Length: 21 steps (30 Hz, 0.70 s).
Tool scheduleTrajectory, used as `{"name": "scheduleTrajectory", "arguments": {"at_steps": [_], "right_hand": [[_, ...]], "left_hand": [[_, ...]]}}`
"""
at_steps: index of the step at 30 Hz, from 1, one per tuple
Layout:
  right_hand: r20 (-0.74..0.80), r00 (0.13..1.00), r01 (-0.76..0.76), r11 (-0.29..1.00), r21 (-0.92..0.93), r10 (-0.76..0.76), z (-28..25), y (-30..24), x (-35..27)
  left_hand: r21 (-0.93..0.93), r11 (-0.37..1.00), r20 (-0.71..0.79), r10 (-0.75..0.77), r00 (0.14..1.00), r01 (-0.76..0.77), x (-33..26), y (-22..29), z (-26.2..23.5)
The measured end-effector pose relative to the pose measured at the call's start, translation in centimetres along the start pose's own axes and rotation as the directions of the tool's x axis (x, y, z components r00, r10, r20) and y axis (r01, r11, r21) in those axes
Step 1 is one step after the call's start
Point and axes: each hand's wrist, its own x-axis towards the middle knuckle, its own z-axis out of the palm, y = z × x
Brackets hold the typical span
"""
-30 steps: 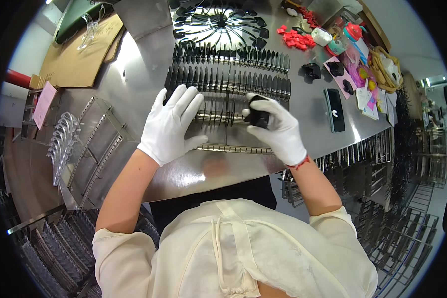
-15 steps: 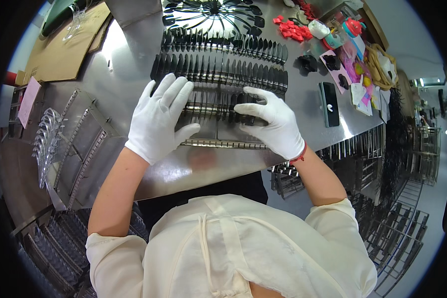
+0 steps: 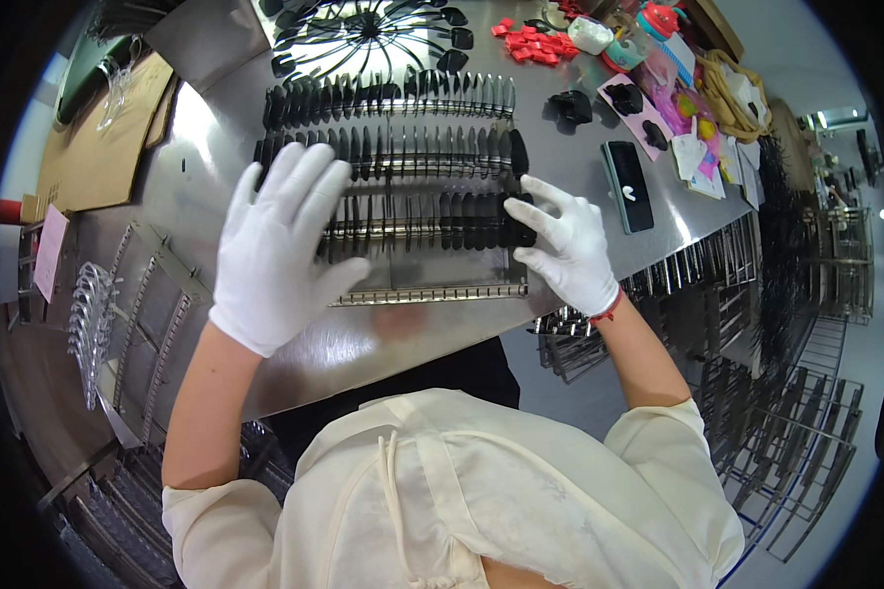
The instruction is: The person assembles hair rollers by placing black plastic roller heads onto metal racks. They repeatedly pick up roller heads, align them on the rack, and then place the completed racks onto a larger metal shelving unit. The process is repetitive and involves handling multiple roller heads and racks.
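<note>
A metal rack lies on the steel table, with rows of upright, thin, glossy dark blade-like pieces in its slots. My left hand, in a white glove, lies flat with fingers stretched over the left ends of the rows and hides some pieces. My right hand, also gloved, is at the right end of the nearest filled row. Its fingers are apart and slightly bent, close to the last dark pieces; whether they touch is hard to tell. The rack's front slotted bar holds no pieces.
Beyond the rack lies a wheel of black paddle-ended arms. At right are a phone, red pieces, a bottle and bags. Cardboard and an unfilled metal rack stand at left.
My right hand has drawn to the right along the row and its fingers have spread. The view has shifted, with the rack now further left; my left hand stays over its left side.
</note>
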Motion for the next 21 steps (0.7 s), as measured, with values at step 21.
{"name": "scheduleTrajectory", "arguments": {"at_steps": [21], "right_hand": [[-0.143,0.881,-0.45,0.892,0.04,0.451,7.0,-4.0,-4.5]], "left_hand": [[0.087,0.938,-0.315,-0.294,0.902,0.336,-4.5,-16.8,-3.3]]}}
